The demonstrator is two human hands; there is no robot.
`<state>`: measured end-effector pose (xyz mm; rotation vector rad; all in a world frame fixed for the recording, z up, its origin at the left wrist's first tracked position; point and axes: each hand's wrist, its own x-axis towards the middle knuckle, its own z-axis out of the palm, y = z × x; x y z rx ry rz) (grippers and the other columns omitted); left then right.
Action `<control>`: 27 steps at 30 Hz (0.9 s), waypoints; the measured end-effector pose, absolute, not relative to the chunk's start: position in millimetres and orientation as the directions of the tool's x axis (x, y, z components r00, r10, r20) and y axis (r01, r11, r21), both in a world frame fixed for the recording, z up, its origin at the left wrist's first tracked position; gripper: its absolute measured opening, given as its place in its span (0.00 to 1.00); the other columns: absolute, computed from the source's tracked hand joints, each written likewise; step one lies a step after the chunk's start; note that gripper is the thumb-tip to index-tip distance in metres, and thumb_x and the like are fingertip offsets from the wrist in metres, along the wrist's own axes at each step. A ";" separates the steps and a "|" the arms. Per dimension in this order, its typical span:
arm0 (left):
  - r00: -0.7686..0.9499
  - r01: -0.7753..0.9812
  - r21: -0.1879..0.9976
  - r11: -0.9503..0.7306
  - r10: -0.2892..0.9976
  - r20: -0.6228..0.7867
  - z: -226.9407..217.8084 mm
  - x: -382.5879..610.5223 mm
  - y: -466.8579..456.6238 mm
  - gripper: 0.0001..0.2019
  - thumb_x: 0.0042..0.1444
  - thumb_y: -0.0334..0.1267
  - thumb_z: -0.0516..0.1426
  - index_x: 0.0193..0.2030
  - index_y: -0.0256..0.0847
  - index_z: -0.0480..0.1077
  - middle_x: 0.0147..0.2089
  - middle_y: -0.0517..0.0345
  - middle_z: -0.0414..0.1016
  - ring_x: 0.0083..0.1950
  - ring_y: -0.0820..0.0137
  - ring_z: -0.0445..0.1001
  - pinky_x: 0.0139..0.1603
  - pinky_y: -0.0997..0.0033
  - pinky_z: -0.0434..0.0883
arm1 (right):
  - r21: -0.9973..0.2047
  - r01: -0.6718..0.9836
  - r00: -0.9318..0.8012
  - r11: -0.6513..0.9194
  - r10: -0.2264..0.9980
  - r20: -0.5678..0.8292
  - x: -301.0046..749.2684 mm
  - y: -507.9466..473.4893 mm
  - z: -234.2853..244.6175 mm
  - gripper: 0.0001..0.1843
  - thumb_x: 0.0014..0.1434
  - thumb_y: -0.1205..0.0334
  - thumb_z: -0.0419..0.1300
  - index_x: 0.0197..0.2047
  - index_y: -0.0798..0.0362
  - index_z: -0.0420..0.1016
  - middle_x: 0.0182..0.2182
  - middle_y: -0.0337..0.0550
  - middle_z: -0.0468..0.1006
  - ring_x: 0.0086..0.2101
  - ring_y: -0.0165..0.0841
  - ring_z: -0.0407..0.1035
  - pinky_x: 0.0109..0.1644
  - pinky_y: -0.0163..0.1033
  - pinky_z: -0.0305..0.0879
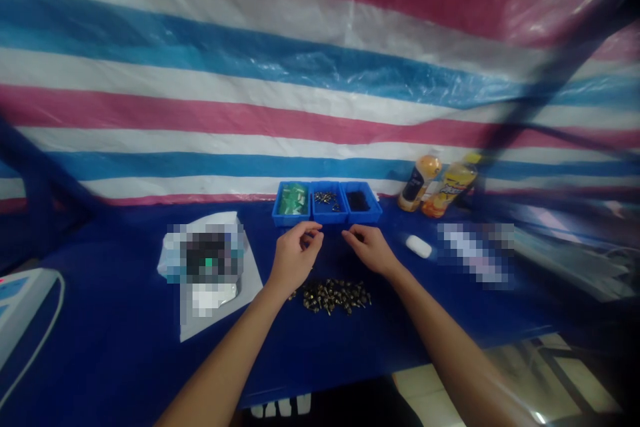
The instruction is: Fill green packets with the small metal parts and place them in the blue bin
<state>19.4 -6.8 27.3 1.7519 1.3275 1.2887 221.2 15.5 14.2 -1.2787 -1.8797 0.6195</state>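
My left hand (296,255) is over the blue table in front of the bins, fingers curled and the thumb near the fingertips. Anything it pinches is too small to make out. Facing it across a narrow gap, my right hand (371,248) has its thumb and fingertips drawn together; what is between them, if anything, does not show. Closer to me lies a loose pile of small brass-and-dark metal parts with thin shafts (335,296). Beyond the hands stand three joined blue bins: one with green and white pieces (294,200), one with small shiny metal parts (327,200), one with black pieces (358,201).
Two drink bottles, one orange-capped (419,181) and one yellow-capped (452,185), stand at the back right. A white rounded case (419,246) lies nearer. At left are a white sheet (245,290) with blurred items and a white device with a cable (25,307). Striped sheeting hangs behind.
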 end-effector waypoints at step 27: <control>-0.101 0.430 0.868 -0.249 0.942 0.320 27.2 6.8 3.0 0.09 0.57 0.41 0.56 0.37 0.41 0.75 0.35 0.59 0.79 0.38 0.68 0.75 0.43 0.70 0.69 | -0.464 0.495 -0.771 0.735 0.618 0.156 199.4 13.2 9.3 0.19 0.64 0.69 0.55 0.52 0.41 0.77 0.48 0.43 0.72 0.48 0.34 0.66 0.54 0.43 0.60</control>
